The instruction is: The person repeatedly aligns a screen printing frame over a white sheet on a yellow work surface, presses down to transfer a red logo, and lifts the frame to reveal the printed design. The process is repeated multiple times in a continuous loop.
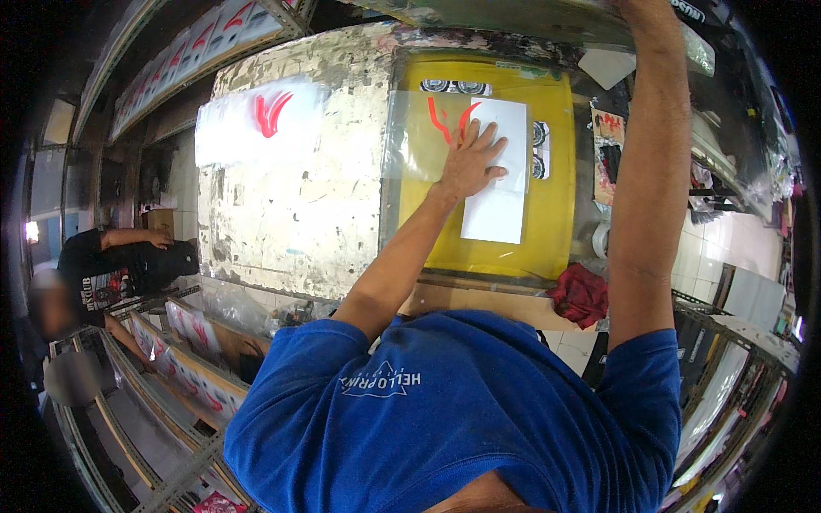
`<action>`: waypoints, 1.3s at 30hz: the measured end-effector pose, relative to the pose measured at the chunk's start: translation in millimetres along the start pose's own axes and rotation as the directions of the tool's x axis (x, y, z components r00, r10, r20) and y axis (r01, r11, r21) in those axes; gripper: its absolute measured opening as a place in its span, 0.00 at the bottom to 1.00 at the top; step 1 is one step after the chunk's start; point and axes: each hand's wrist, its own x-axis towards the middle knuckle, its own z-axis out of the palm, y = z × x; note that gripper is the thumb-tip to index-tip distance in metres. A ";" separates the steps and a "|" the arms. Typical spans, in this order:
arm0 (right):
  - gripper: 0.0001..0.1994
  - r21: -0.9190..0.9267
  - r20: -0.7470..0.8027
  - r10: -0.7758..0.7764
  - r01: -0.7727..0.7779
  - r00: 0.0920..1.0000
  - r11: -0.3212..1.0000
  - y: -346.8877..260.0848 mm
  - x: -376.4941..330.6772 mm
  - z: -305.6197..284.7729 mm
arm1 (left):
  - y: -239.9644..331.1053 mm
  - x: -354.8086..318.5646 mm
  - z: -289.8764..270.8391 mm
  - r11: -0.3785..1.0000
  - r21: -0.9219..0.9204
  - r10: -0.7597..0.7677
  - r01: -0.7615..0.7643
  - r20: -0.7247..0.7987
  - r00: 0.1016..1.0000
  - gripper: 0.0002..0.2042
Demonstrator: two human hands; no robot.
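My left hand (475,164) lies flat with its fingers spread, pressing on a white paper sheet (496,214). Beside and partly under the fingers is a clear film (416,128) with red curved marks. Both rest on a yellow board (552,231), where black-and-white printed pieces (540,150) show along the right and far edges. My right arm reaches far forward toward a dark raised frame (513,27) at the top of the view. The right hand itself is cut off by the upper edge, so what it holds or touches is hidden.
Left of the board, a paint-stained white table (291,222) bears a stack of clear sheets (227,128) with red marks. A dark red cloth (580,295) and a tape roll (601,240) lie near right. Racks (184,359) hold printed sheets at lower left; another person (103,274) is beside them.
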 end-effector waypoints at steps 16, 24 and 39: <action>0.19 0.052 0.072 0.104 -0.108 0.992 0.993 -19.9 -10.6 -8.3 | 0.6 8.4 10.0 0.997 0.078 0.019 -0.014 -0.064 0.998 0.33; 0.17 0.007 -0.012 -0.008 0.008 1.000 1.000 -7.2 -12.5 -0.5 | -2.2 13.0 3.3 0.998 0.033 0.054 -0.050 -0.123 0.991 0.33; 0.18 0.047 0.057 -0.034 0.031 0.998 0.998 -30.3 -223.3 79.7 | 17.3 -143.0 -87.1 0.352 -0.935 -0.688 -0.035 -0.284 0.667 0.44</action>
